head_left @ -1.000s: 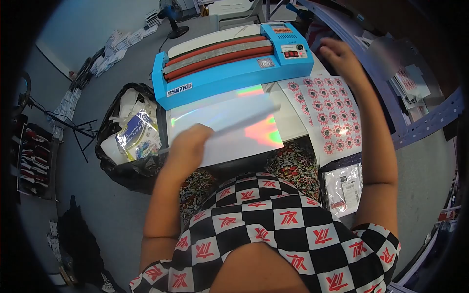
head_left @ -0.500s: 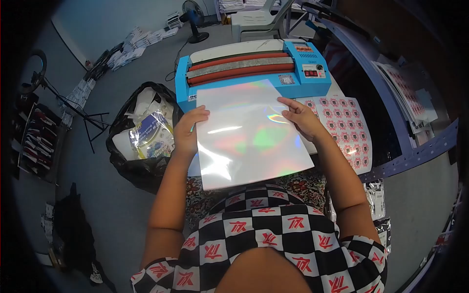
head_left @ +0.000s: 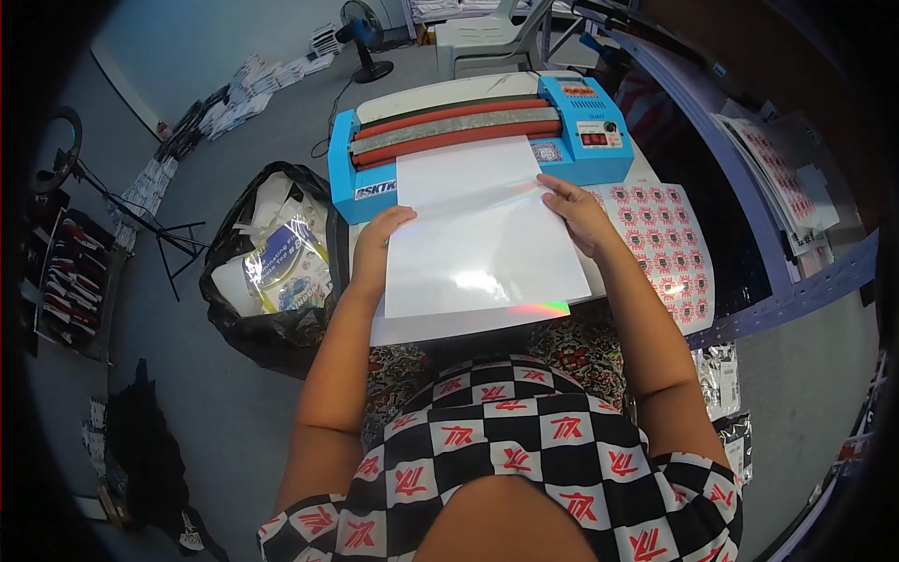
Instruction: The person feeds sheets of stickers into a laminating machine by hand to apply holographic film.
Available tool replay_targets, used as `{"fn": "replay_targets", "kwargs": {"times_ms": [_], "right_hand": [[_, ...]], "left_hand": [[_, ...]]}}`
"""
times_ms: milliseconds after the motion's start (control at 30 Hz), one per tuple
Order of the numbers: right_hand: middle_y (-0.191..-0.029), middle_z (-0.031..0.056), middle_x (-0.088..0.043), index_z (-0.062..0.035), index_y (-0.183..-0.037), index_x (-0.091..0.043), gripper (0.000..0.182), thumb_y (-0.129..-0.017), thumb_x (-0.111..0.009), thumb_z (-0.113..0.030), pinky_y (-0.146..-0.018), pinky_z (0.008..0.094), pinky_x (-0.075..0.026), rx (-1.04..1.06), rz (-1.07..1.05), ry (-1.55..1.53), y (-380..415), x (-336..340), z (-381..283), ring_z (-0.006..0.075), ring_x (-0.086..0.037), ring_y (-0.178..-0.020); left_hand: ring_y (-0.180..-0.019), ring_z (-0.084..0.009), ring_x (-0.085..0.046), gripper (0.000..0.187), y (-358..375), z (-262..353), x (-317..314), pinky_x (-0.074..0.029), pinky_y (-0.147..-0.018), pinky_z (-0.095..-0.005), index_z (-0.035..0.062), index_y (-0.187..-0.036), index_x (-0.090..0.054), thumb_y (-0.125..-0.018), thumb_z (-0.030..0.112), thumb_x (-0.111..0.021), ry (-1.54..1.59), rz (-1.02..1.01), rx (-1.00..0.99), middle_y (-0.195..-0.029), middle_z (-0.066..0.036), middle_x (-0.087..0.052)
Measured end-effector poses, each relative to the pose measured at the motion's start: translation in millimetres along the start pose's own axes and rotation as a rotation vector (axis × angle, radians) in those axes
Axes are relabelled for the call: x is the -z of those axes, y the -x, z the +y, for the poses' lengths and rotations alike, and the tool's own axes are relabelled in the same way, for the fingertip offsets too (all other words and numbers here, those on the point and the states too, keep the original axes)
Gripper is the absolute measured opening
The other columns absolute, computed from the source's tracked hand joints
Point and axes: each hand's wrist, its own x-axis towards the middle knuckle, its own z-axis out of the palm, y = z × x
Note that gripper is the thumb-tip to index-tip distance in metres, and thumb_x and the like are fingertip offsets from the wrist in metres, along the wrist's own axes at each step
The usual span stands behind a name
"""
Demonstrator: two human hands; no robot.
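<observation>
A glossy white sheet (head_left: pixel 478 239) with a faint rainbow sheen lies between my hands. My left hand (head_left: pixel 375 248) grips its left edge, fingers folded over the top side. On the opposite edge, my right hand (head_left: pixel 582 215) pinches it between thumb and fingers. The sheet's far edge reaches the red rollers (head_left: pixel 459 126) of the blue roll laminator (head_left: pixel 599 170). Beneath its near end another sheet (head_left: pixel 421 331) shows, with a rainbow glint at one corner. Right of my right hand is a printed sheet of red stickers (head_left: pixel 655 244).
A black plastic bag (head_left: pixel 225 290) with film packaging (head_left: pixel 290 262) stands on the left floor. Behind the laminator are a fan (head_left: pixel 365 42) and a plastic chair (head_left: pixel 487 42). A purple-edged shelf (head_left: pixel 787 304) with more sticker sheets (head_left: pixel 773 173) borders the right side.
Both hands have carried the sheet forward and lowered it, so its far edge now meets the rollers. The sheet underneath has come into view at the near end.
</observation>
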Motion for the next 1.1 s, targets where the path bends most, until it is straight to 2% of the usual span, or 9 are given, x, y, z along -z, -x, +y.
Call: {"fn": "replay_targets", "kwargs": {"times_ms": [133,233,333,433,533,633,733,1100], "right_hand": [[-0.096,0.0032,-0.055,-0.0057,-0.124,-0.042,0.044,-0.083,-0.055,-0.016,-0.066,0.0181,-0.042,-0.01,0.077,0.203,8,-3,-13,0.0093,-0.053,-0.081],[-0.092,0.0056,-0.056,-0.0072,-0.123,-0.044,0.048,-0.081,-0.058,-0.024,-0.07,0.0295,-0.046,-0.017,0.11,0.231,1,6,-10,0.0126,-0.054,-0.081],[-0.104,0.0112,-0.053,-0.0107,-0.124,-0.043,0.05,-0.079,-0.059,-0.027,-0.08,0.0344,-0.042,0.176,0.243,0.441,-26,36,13,0.0206,-0.052,-0.092],[-0.119,0.0156,-0.044,-0.0145,-0.125,-0.042,0.052,-0.079,-0.058,-0.031,-0.089,0.0409,-0.036,0.595,0.67,1.087,-40,59,15,0.0298,-0.043,-0.107],[-0.127,0.0162,-0.036,-0.0176,-0.126,-0.042,0.053,-0.079,-0.055,-0.039,-0.092,0.0469,-0.03,0.552,0.834,1.386,-49,72,10,0.0352,-0.034,-0.116],[-0.125,0.0141,-0.038,-0.0184,-0.126,-0.042,0.058,-0.078,-0.052,-0.05,-0.093,0.0493,-0.028,0.408,0.802,1.449,-49,76,1,0.0338,-0.033,-0.117],[-0.125,0.0138,-0.038,-0.0195,-0.126,-0.043,0.06,-0.077,-0.05,-0.054,-0.093,0.0484,-0.028,0.352,0.786,1.464,-49,76,-5,0.0331,-0.033,-0.117],[-0.123,0.0129,-0.041,-0.0203,-0.124,-0.045,0.061,-0.076,-0.05,-0.057,-0.09,0.0463,-0.032,0.27,0.753,1.493,-45,71,-21,0.0326,-0.037,-0.114]], "left_hand": [[-0.097,-0.0237,-0.053,0.025,1,-15,-6,-0.038,-0.086,-0.0275,0.0021,-0.096,-0.058,-0.073,0.004,-0.049,0.089,0.038,0.0,-0.102,-0.013,-0.057],[-0.097,-0.0239,-0.053,0.026,6,-15,-12,-0.038,-0.087,-0.0278,0.0029,-0.097,-0.058,-0.073,0.007,-0.051,0.11,0.079,-0.001,-0.102,-0.013,-0.056],[-0.098,-0.0244,-0.053,0.027,8,-19,-16,-0.038,-0.087,-0.0283,0.0035,-0.098,-0.058,-0.073,0.009,-0.053,0.018,0.101,-0.061,-0.102,-0.012,-0.056],[-0.098,-0.0251,-0.053,0.028,9,-20,-18,-0.038,-0.087,-0.0289,0.0038,-0.099,-0.058,-0.072,0.01,-0.054,0.024,0.118,-0.072,-0.102,-0.013,-0.056],[-0.098,-0.0254,-0.053,0.029,9,-17,-18,-0.039,-0.087,-0.0292,0.004,-0.1,-0.058,-0.072,0.011,-0.055,0.004,0.146,-0.093,-0.102,-0.013,-0.056],[-0.098,-0.0254,-0.053,0.029,8,-12,-18,-0.039,-0.087,-0.0293,0.0041,-0.101,-0.058,-0.072,0.01,-0.055,0.015,0.153,-0.082,-0.102,-0.014,-0.056],[-0.097,-0.0254,-0.053,0.029,8,-10,-18,-0.039,-0.086,-0.0292,0.0042,-0.101,-0.057,-0.072,0.01,-0.056,0.008,0.156,-0.085,-0.102,-0.014,-0.056],[-0.096,-0.0254,-0.054,0.031,9,-8,-19,-0.039,-0.086,-0.0289,0.0045,-0.101,-0.057,-0.071,0.008,-0.056,-0.005,0.163,-0.12,-0.1,-0.014,-0.056]]}}
